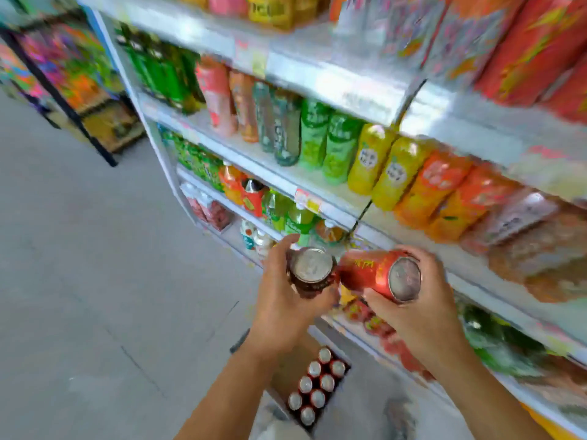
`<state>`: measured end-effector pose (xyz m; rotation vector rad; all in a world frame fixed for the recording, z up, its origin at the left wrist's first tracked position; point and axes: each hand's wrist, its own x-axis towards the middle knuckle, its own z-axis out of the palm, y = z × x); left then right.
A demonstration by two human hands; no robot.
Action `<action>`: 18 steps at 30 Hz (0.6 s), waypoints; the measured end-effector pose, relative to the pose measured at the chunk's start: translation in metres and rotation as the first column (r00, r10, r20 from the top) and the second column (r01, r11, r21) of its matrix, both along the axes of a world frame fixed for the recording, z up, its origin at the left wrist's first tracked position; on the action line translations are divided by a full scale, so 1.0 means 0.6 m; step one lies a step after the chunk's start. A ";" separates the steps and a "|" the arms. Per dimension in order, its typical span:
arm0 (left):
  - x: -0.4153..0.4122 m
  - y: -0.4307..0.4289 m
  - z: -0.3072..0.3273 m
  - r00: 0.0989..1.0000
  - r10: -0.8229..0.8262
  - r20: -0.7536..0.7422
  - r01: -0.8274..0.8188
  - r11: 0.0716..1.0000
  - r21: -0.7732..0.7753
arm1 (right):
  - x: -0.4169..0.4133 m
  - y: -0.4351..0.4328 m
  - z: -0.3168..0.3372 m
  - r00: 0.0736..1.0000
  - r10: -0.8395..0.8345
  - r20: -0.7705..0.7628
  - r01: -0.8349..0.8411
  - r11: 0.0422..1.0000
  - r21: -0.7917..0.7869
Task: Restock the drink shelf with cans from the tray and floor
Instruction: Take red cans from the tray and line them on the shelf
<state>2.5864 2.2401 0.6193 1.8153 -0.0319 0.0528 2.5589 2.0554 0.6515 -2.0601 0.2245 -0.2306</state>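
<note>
My left hand grips a dark red can upright, its silver top facing me. My right hand holds a bright red can tilted on its side, its silver end pointing toward me. The two cans almost touch in front of the drink shelf. Below my arms, on the floor, a cardboard tray holds several more red cans with silver tops. The picture is blurred by motion.
The white shelving unit fills the right side, with rows of green, yellow, orange and pink bottles and red cans on top. Grey floor spreads to the left. A dark rack of colourful packets stands at the far left.
</note>
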 end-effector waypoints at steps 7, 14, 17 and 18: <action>0.006 -0.158 0.217 0.923 -0.300 0.242 0.322 0.945 -0.056 | -0.074 -0.146 0.205 0.939 -0.250 0.236 0.240 0.968 0.070; -0.009 -0.367 0.342 0.835 -0.301 0.461 0.379 0.922 -0.085 | -0.109 -0.367 0.337 0.851 -0.368 0.374 0.402 0.916 -0.013; 0.003 -0.444 0.367 0.825 -0.262 0.501 0.357 0.929 -0.102 | -0.093 -0.449 0.365 0.861 -0.384 0.335 0.440 0.891 -0.110; 0.010 -0.466 0.370 0.831 -0.247 0.498 0.346 0.931 -0.117 | -0.085 -0.476 0.366 0.866 -0.388 0.316 0.450 0.880 -0.152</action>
